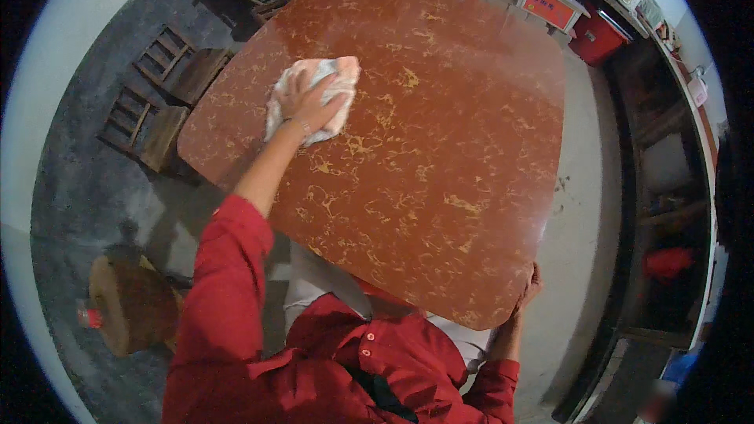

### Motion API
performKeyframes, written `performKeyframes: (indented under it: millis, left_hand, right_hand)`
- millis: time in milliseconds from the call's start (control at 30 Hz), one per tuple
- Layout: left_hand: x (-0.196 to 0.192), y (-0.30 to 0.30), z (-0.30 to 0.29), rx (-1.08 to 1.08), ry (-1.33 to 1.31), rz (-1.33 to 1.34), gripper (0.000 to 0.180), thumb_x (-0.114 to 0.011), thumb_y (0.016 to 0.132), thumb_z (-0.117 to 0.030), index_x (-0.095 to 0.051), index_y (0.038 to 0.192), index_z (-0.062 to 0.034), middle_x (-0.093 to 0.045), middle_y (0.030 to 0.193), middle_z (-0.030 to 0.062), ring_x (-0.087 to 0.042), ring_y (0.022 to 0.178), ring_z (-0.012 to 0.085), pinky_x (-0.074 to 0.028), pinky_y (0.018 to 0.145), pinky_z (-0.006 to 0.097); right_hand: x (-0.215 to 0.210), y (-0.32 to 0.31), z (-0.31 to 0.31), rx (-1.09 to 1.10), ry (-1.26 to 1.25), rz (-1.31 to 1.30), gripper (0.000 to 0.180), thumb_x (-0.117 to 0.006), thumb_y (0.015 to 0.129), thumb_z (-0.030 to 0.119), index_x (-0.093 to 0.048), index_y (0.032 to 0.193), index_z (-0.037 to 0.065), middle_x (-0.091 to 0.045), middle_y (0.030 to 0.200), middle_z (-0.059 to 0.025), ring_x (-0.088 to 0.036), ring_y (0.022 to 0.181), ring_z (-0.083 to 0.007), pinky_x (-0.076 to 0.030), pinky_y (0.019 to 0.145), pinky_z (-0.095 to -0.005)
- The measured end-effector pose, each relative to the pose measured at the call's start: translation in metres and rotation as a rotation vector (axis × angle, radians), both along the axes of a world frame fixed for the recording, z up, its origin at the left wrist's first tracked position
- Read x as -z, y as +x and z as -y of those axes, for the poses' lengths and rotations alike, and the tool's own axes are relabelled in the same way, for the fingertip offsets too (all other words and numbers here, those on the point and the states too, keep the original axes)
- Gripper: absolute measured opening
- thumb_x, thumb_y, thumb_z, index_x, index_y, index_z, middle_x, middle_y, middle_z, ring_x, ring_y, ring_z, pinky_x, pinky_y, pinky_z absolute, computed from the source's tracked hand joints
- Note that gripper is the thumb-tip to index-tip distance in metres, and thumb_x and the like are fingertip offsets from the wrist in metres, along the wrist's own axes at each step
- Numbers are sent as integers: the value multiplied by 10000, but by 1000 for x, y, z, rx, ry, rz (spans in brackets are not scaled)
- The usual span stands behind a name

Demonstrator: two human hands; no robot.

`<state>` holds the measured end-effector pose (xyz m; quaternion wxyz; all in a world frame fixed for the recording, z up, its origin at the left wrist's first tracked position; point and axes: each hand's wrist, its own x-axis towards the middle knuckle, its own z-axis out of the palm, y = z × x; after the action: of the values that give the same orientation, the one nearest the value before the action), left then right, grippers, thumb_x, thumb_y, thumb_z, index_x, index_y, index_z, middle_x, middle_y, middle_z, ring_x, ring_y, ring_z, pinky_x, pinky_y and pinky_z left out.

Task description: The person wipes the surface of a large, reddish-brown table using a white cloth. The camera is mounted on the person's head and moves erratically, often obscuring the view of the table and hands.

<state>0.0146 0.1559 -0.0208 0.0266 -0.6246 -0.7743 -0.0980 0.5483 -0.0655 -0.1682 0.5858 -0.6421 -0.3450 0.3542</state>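
The left hand (308, 104) lies flat with fingers spread on a crumpled cloth (314, 98), pressing it against the tabletop (440, 149) toward the far left corner, a little in from the left edge. The cloth is pale, whitish with a pink cast, bunched into soft folds, and it looks light and limp; it would likely give under any pressure, slide easily on the smooth top, and take no harm from squeezing. A palm spread over its middle, as here, seems the surest hold, since pinching 1 corner would let the rest trail. The right hand (530, 286) is curled over the near right corner of the tabletop, fingers wrapped on the rim, gripping it. The top is a rounded square slab, reddish brown with yellow marble-like veining, glossy and hard, apparently a laminate, though the material cannot be told for certain. Beyond the left edge stand 2 wooden chairs (161, 102) with slatted backs on a grey concrete floor (86, 188), and a round wooden stool (129, 306) sits near the person's left side. The person wears a red buttoned shirt (314, 361). Past the far right corner there is a red box (595, 38) against the wall.
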Motion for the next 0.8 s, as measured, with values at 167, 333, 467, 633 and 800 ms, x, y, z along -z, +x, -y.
performKeyframes:
  millis: [167, 333, 467, 633, 800]
  left_hand:
    - [0, 104, 10, 432, -67, -48, 589, -464, 871, -696, -488, 1395, -426, -193, 1603, 87, -111, 1479, 353, -15, 1133, 672]
    - [-4, 106, 137, 916, 40, 166, 512, -649, 803, -596, -638, 1224, -304, -378, 1501, 159, -243, 1448, 375, -39, 1151, 638]
    - [-8, 51, 162, 908, 7, 197, 483, -686, 800, -548, -639, 1121, -189, -430, 1453, 168, -289, 1429, 380, -76, 1155, 622]
    - [-1, 11, 87, 381, 88, 30, 578, -574, 891, -548, -579, 1267, -109, -403, 1475, 155, -283, 1421, 370, -125, 1156, 566]
    - [8, 60, 10, 94, 104, 23, 697, -501, 889, -645, -455, 1415, -191, -315, 1541, 119, -197, 1456, 334, -60, 1133, 647]
  right_hand:
    - [9, 2, -2, -75, 76, -43, 301, -497, 991, 194, -647, 1065, -57, -706, 916, -127, -657, 717, -181, -538, 636, -320]
    - [3, 6, 9, 13, 35, -25, 303, -500, 989, 198, -652, 1074, -50, -699, 903, -119, -652, 741, -173, -529, 640, -307]
    - [21, 20, 14, 56, 63, 97, 309, -490, 994, 198, -651, 1103, -43, -667, 840, -82, -607, 687, -133, -488, 585, -285]
    - [-1, 7, 15, 103, -13, -55, 300, -462, 1008, 183, -653, 1090, -33, -676, 893, -86, -622, 748, -143, -509, 655, -288]
    - [19, 7, 2, 98, -14, 30, 301, -484, 991, 172, -640, 1132, -43, -641, 837, -52, -543, 689, -81, -434, 606, -243]
